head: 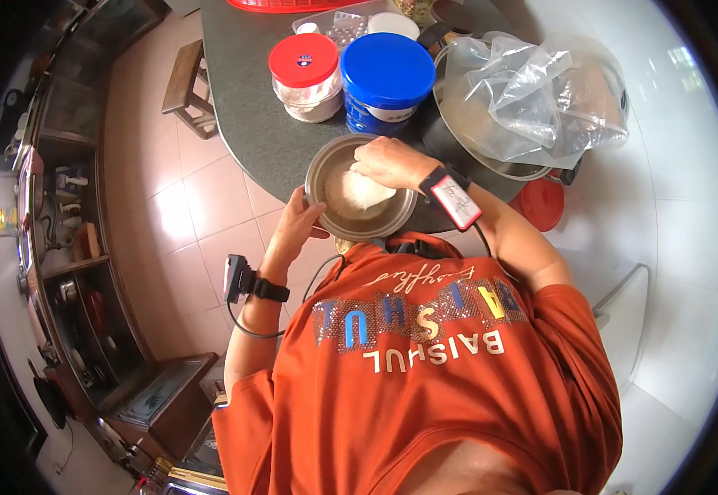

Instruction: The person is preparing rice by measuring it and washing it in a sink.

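A round metal bowl (pixel 410 213) sits at the near edge of the dark countertop, close to the orange shirt. Inside it lies a pale heap of what looks like flour or dough (pixel 350 189). My left hand (pixel 300 219) grips the bowl's left rim, thumb on the rim and fingers below. My right hand (pixel 390 161) reaches over the far right rim with its fingers curled down at a whitish piece in the bowl; whether this is a scoop or part of the heap I cannot tell. Both wrists wear strapped devices.
Behind the bowl stand a red-lidded clear jar (pixel 305 62) and a blue plastic tub (pixel 388 74). A large metal pot (pixel 458 145), partly covered by a clear plastic bag (pixel 514 93), is at the right. The countertop (pixel 241 93) curves at its left edge; a wooden stool (pixel 185 80) stands beyond.
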Motion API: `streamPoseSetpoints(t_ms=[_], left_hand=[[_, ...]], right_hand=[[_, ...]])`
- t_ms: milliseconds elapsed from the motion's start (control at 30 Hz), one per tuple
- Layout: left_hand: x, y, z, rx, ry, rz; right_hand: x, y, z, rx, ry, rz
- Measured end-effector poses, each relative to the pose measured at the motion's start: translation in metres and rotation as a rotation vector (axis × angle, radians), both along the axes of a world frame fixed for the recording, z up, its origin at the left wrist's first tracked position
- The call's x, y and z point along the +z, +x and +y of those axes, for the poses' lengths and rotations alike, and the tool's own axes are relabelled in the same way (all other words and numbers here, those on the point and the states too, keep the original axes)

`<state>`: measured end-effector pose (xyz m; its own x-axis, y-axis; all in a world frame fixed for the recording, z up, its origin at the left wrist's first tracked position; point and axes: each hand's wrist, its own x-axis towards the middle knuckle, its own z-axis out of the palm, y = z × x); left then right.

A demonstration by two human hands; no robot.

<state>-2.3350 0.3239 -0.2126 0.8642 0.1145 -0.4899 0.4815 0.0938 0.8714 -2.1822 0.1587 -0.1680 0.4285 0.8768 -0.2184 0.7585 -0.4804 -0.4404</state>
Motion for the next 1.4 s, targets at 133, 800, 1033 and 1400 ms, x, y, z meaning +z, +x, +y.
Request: streamPoseSetpoints(t_ms=[133,800,1033,1400], left_hand=[[-0.010,0.004,-0.006,0.011,-0.016,-0.092],[-0.008,0.022,-0.016,-0.071,-0.016,-0.058],[0.000,0.035,-0.006,-0.295,0.171,0.060],[0.115,0.087,-0.033,-0.453,0.945,-0.468]], right_hand=[[-0.006,-0.001,-0.018,0.051,0.008,0.037],[0.044,-0.032,-0.019,0.057,0.017,-0.653],[0.075,-0.016,-0.091,-0.219,0.414,0.175],[0.208,0.014,-0.231,-0.528,0.819,0.330]])
